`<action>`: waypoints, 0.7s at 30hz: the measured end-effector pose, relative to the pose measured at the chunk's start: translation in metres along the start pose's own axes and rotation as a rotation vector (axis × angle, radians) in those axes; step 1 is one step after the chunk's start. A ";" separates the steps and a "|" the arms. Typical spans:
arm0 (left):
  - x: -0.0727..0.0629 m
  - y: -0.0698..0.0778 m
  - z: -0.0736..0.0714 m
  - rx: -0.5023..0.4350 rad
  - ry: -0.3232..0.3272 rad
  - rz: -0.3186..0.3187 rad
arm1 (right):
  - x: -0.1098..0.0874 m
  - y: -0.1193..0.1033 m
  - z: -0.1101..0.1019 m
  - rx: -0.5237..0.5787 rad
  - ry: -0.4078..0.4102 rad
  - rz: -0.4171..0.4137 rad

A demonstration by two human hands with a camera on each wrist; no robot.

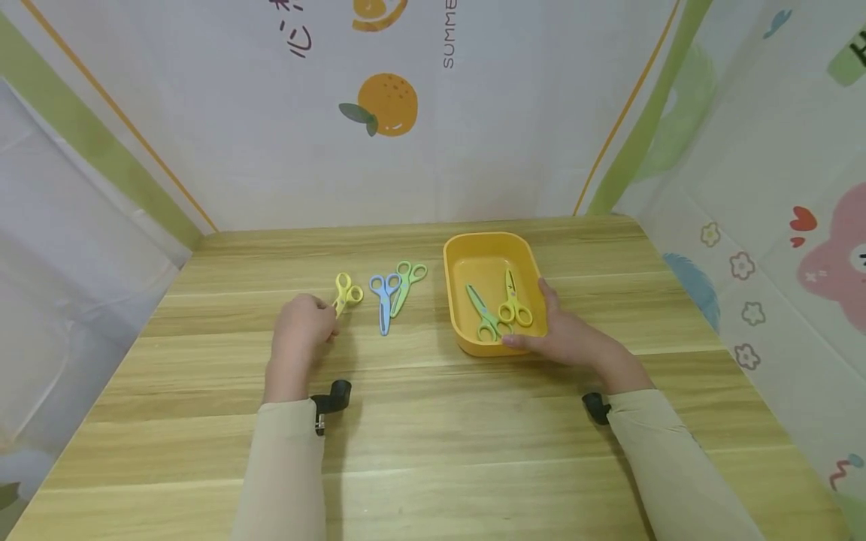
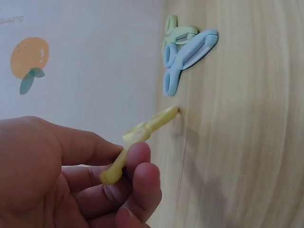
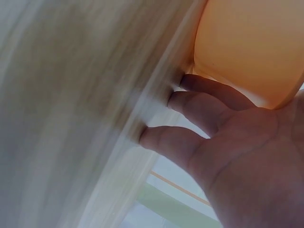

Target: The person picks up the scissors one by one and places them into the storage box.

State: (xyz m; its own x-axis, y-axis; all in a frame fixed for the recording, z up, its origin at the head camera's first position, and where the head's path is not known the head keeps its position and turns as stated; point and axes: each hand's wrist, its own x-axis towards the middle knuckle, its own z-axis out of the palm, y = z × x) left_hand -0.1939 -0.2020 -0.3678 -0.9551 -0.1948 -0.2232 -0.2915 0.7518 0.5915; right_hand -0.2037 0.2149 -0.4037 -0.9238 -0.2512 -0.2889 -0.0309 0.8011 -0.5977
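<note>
We have the left hand (image 1: pixel 304 327) pinching the yellow scissors (image 1: pixel 343 295) near the blades, handles pointing far and right; whether they are fully off the table (image 1: pixel 433 443) we cannot tell. Our right hand (image 1: pixel 564 334) spreads round the near right corner of the orange tray (image 1: pixel 455 304), thumb on its rim. Two pairs, one green (image 1: pixel 482 304) and one yellow (image 1: pixel 510 288), already lie inside; by our reckoning the held pair, the blue scissors (image 1: pixel 385 304) and the light-green scissors (image 1: pixel 404 288) are left. Wood shows between those two and the tray's raised left wall; a printed cloth (image 1: pixel 271 158) bounds the far edge.
</note>
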 end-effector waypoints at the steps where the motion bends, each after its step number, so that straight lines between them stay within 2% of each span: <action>1: 0.001 -0.001 0.000 -0.034 -0.006 -0.002 | 0.000 0.000 0.000 0.000 0.000 0.000; 5: 0.002 -0.003 -0.002 -0.115 0.021 0.002 | 0.001 0.001 0.001 -0.003 0.000 -0.001; 10: -0.002 0.003 -0.008 -0.151 0.079 0.019 | 0.001 0.002 0.001 -0.006 0.002 -0.003; 21: -0.011 0.015 -0.014 -0.175 0.087 0.021 | 0.000 0.000 0.001 -0.001 0.004 0.005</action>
State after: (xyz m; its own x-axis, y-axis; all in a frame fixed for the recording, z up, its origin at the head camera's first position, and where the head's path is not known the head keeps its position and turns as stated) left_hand -0.1888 -0.1969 -0.3457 -0.9599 -0.2395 -0.1460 -0.2689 0.6370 0.7224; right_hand -0.2037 0.2144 -0.4047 -0.9255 -0.2450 -0.2888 -0.0266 0.8028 -0.5957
